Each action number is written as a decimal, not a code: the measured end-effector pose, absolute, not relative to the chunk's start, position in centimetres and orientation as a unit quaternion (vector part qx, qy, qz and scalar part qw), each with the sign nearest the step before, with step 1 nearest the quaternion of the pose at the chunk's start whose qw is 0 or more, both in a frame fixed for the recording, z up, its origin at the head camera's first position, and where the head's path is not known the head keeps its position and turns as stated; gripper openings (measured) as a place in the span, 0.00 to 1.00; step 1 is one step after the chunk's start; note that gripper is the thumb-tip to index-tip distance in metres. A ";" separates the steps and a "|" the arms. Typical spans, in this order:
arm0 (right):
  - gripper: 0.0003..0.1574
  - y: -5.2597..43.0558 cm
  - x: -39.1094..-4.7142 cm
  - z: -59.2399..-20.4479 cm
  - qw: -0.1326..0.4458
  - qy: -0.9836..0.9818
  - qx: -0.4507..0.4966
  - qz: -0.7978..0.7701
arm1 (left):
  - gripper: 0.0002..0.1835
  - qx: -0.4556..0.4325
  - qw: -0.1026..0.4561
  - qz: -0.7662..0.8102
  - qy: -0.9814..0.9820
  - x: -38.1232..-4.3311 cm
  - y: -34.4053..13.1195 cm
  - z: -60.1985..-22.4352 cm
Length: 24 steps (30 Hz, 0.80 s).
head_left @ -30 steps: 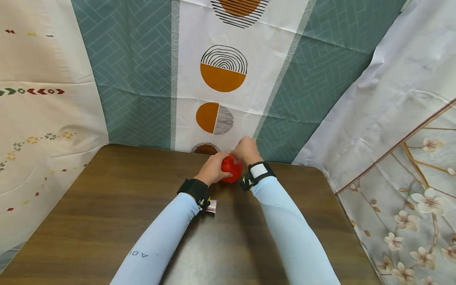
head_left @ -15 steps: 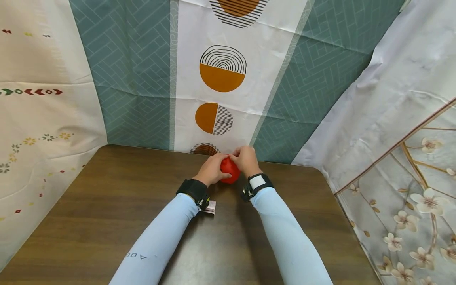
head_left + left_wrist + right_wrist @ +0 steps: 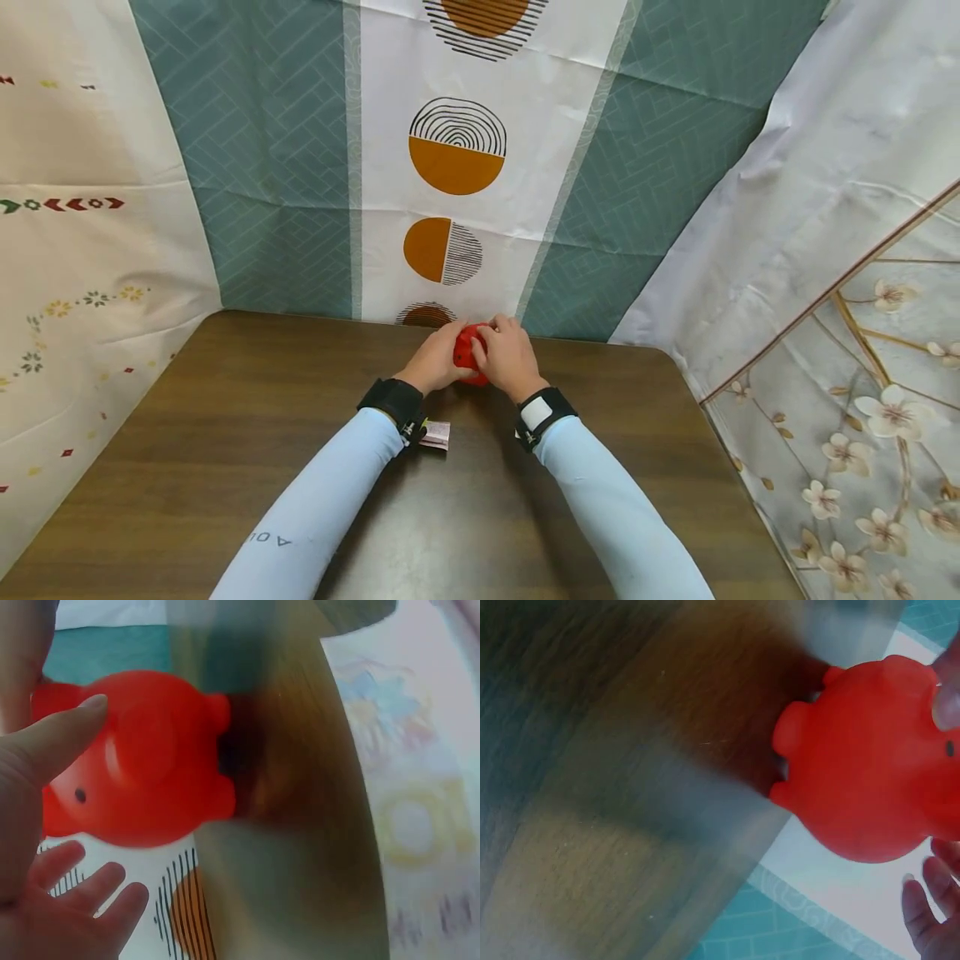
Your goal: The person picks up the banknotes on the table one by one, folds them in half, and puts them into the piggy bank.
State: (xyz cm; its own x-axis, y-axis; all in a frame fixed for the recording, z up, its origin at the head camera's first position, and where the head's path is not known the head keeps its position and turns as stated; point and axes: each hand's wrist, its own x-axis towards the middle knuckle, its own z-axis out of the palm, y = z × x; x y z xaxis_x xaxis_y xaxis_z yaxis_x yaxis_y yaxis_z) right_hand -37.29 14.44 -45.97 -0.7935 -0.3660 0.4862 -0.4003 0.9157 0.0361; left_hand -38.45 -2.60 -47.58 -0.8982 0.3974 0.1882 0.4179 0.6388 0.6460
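Left grip [image 3: 433,362] and right grip [image 3: 512,360], red pig [image 3: 161,769] between them.

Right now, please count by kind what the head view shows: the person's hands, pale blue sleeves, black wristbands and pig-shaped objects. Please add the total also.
Hands: 2
Pale blue sleeves: 2
Black wristbands: 2
Red pig: 1
Total: 7

The piggy bank [image 3: 468,354] stands on the counter [image 3: 187,450] near its far edge, between the left grip [image 3: 435,360] and right grip [image 3: 512,358]. A paper slip [image 3: 437,435] lies nearer and slightly left, beside the left wristband [image 3: 393,403]. A curtain [image 3: 277,150] hangs behind; the left cloth [image 3: 82,275] and right cloth [image 3: 795,258] flank the counter.
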 end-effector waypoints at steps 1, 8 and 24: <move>0.16 14.4 -37.2 -45.9 0.253 -0.944 0.207 0.038 | 0.52 -0.220 0.009 -0.364 -0.905 -38.4 -3.0 -47.7; 0.07 13.7 -35.6 -45.9 0.340 -0.878 0.331 0.057 | 0.48 -0.201 0.022 -0.365 -0.909 -36.3 -6.8 -47.1; 0.06 10.7 -31.0 -48.9 0.127 -0.843 0.520 0.056 | 0.23 -0.337 -0.111 -0.284 -0.891 -30.1 -12.5 -49.2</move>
